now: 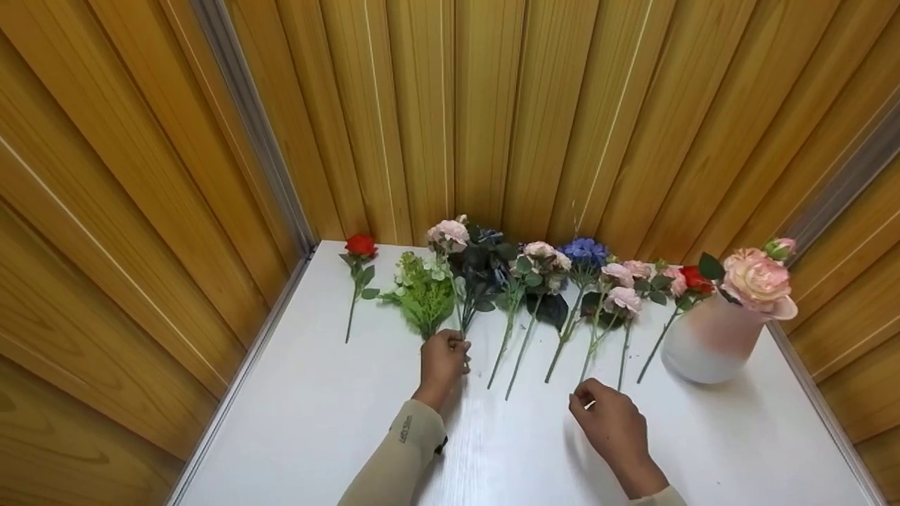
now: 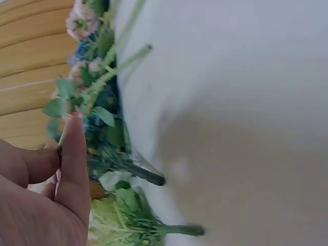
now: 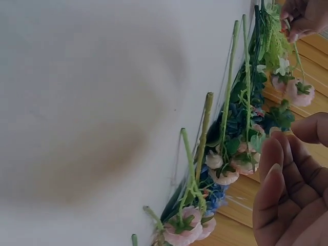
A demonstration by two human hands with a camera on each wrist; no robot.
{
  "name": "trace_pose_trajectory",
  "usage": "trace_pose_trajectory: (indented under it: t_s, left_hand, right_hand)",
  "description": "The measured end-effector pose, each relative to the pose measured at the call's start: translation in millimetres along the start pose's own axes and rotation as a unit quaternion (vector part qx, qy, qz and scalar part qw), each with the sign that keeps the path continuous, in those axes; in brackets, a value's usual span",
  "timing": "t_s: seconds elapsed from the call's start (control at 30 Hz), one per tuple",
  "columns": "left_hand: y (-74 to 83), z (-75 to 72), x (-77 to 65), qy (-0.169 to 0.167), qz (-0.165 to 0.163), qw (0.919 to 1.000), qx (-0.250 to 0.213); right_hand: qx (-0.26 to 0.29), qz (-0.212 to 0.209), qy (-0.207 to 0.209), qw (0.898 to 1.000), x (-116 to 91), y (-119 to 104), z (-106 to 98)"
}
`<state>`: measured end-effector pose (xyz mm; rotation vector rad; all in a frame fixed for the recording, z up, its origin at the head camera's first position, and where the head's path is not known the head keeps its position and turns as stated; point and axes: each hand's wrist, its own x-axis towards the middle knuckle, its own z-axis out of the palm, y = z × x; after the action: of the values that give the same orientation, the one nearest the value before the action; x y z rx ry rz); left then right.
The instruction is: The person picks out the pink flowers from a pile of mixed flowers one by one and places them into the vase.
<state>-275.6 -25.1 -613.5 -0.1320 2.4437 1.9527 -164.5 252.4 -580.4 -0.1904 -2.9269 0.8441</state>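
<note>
My left hand pinches the thin green stem of a pale pink artificial flower between thumb and fingers. In the right wrist view, that flower's pink blooms extend beyond the left hand. Beside the pinched stem lie a green leafy bunch and a dark-leaved bunch. My right hand hovers over the table's front right, its fingers loosely bent and holding nothing. Nearest to it are the stem ends below the pink flowers.
A pink-and-white vase holding large pink roses stands at the right. One red rose lies far left; blue flowers and another red rose lie along the back of the white table. Wood-panelled walls enclose it.
</note>
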Motion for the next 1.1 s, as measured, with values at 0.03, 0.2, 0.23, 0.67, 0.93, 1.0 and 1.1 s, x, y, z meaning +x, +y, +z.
trace_pose_trajectory:
  t_s: [0.03, 0.2, 0.23, 0.67, 0.93, 1.0, 1.1]
  left_hand:
    - [2.8, 0.4, -4.9, -0.002, 0.004, 1.0, 0.0]
    - [11.9, 5.3, -35.4, -0.036, 0.038, 0.9986, -0.013]
    - [13.3, 7.4, -42.0, -0.044, 0.047, 0.9978, -0.013]
    - [25.2, 43.1, -110.5, -0.136, 0.158, 0.9747, 0.081]
    - [25.2, 54.8, -124.1, -0.157, 0.185, 0.9656, 0.093]
    - [26.0, 57.5, -124.8, -0.157, 0.185, 0.9655, 0.094]
    - [27.2, 62.3, -126.2, -0.163, 0.172, 0.9674, 0.091]
  right_hand:
    - [0.001, -0.001, 0.0, 1.0, 0.4, -1.5, -1.2]
    - [0.003, -0.018, 0.011, 1.0, 3.2, -16.7, -12.7]
    - [0.007, -0.022, 0.015, 1.0, 4.0, -20.8, -15.6]
    - [0.191, -0.012, 0.014, 0.981, 9.3, -71.9, -58.4]
    - [0.218, -0.013, 0.037, 0.975, 2.5, -72.7, -63.6]
    - [0.24, -0.012, 0.034, 0.97, 1.5, -70.1, -65.1]
    - [0.268, -0.008, 0.041, 0.962, -1.8, -63.0, -73.5]
